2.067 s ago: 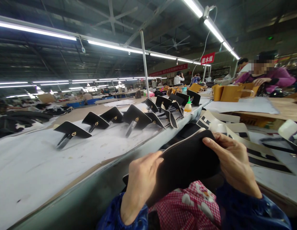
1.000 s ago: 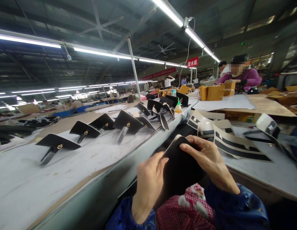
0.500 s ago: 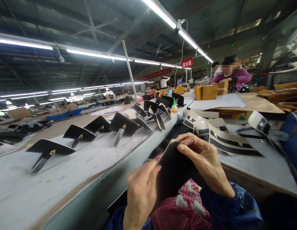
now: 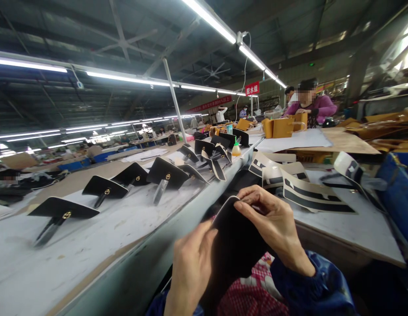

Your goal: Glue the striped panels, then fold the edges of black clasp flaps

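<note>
A black leather-like panel (image 4: 238,239) with a pale edge is upright in front of me, above my lap. My left hand (image 4: 193,259) pinches its left edge between thumb and fingers. My right hand (image 4: 268,219) grips the upper right corner, thumb on the near face and fingers bent over the top. The panel's far side and lower end are hidden. On the bench to the left stand several black flaps with gold rings and hanging straps, the nearest flap (image 4: 63,206) at far left and another black flap (image 4: 167,173) closer to the middle.
A glue bottle (image 4: 236,148) with a green tip stands by the bench edge (image 4: 177,206). To the right, cream panels with black strips (image 4: 317,191) lie on a side table. Mustard-coloured bag pieces (image 4: 283,127) stand farther back, near a co-worker in purple (image 4: 324,107).
The view has shifted slightly, so the bench things sit a little farther left. Both hands keep hold of the black panel, whose face is turned slightly more towards me.
</note>
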Demonstrator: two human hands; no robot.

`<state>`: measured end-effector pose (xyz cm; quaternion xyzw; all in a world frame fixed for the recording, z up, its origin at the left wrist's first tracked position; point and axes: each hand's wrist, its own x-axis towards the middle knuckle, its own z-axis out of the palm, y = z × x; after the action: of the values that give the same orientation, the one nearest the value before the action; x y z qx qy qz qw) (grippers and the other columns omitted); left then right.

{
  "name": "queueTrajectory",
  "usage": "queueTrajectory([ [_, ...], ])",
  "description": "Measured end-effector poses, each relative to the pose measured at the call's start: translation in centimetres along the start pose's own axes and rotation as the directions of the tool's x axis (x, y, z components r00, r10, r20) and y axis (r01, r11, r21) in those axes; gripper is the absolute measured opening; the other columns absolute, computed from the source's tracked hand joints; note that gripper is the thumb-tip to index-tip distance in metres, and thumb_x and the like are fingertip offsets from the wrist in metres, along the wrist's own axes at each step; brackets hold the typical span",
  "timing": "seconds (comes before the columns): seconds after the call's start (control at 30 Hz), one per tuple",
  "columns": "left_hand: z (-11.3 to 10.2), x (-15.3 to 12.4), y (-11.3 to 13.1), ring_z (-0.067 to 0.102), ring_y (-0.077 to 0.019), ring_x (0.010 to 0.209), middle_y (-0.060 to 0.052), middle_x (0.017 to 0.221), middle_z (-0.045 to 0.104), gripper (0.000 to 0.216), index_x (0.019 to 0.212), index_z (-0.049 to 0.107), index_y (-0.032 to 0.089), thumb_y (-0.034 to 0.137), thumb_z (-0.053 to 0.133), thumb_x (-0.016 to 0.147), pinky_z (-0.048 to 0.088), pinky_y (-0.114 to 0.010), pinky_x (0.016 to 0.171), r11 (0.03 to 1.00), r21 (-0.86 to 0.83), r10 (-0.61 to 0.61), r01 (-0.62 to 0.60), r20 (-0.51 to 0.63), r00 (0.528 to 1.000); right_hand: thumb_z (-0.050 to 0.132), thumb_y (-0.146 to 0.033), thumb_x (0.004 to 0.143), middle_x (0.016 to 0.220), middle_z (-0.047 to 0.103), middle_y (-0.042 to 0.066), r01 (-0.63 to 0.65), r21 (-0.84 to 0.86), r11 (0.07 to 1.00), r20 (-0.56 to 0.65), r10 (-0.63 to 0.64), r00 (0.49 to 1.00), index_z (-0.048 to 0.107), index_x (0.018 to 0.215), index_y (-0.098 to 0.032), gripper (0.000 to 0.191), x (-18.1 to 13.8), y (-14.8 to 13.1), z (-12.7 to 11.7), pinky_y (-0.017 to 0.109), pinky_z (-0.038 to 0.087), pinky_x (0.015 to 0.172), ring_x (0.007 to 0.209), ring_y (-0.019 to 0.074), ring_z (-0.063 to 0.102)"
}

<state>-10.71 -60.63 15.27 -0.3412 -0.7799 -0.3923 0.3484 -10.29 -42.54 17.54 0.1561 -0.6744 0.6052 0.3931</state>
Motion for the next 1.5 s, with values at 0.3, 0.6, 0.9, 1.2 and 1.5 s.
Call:
queueTrajectory([
  [0.3,1.2,0.5,1.4,0.058,-0.0074,0.045,0.005,0.057,0.064,0.019,0.078,0.065,0.017,0.016,0.055,0.094,0.044,-0.013,0.049,0.995,0.020,-0.094,0.096,-0.097,0.991,0.075,-0.030,0.080,0.078,0.069,0.004,0.031,-0.035,0.999,0.032,-0.030,0.999,0.063,0.063,-0.022,0.022,-0.4,-0.4,0.6,0.029,0.050,0.061,0.069,0.0168,0.064],
  [0.6,-0.1,0.4,0.3,0.057,-0.0088,0.046,0.001,0.061,0.066,0.013,0.085,0.067,0.014,0.010,0.057,0.091,0.048,-0.017,0.054,0.990,0.014,0.144,-0.143,-0.060,0.988,0.084,-0.040,0.068,0.076,0.066,0.001,-0.260,0.229,0.938,0.166,0.226,0.960,0.057,0.062,-0.020,0.034,-0.1,0.4,1.0,0.026,0.049,0.062,0.069,0.0139,0.059],
  [0.9,-0.9,0.1,-1.1,0.059,-0.0068,0.051,0.005,0.062,0.063,0.015,0.086,0.063,0.019,0.010,0.054,0.094,0.045,-0.014,0.054,0.995,-0.083,0.064,-0.057,0.077,0.995,0.072,-0.038,0.084,0.078,0.068,0.001,-0.115,-0.059,0.992,0.373,0.129,0.919,0.072,0.096,-0.022,0.021,-0.1,1.0,0.2,0.026,0.047,0.063,0.071,0.0147,0.060],
  [1.2,-0.6,0.2,-2.7,0.054,-0.0073,0.049,0.006,0.057,0.056,0.018,0.080,0.060,0.019,0.017,0.052,0.096,0.041,-0.017,0.051,0.999,-0.004,0.053,-0.053,0.085,0.995,0.055,-0.039,0.094,0.060,0.058,0.000,0.139,-0.203,0.969,0.270,-0.081,0.960,0.063,0.068,-0.021,0.033,-0.5,0.6,1.8,0.026,0.039,0.052,0.053,0.0120,0.050],
  [1.5,-0.9,0.7,-4.5,0.038,-0.0087,0.046,0.006,0.049,0.041,0.043,0.058,0.055,0.019,0.045,0.056,0.093,0.031,-0.022,0.045,0.909,-0.335,-0.285,0.248,-0.063,0.956,0.044,-0.058,0.096,0.048,0.053,-0.001,-0.294,0.004,0.956,0.236,0.285,0.929,0.056,0.057,-0.020,0.056,0.9,2.8,0.5,0.025,0.044,0.049,0.044,0.0120,0.051],
])
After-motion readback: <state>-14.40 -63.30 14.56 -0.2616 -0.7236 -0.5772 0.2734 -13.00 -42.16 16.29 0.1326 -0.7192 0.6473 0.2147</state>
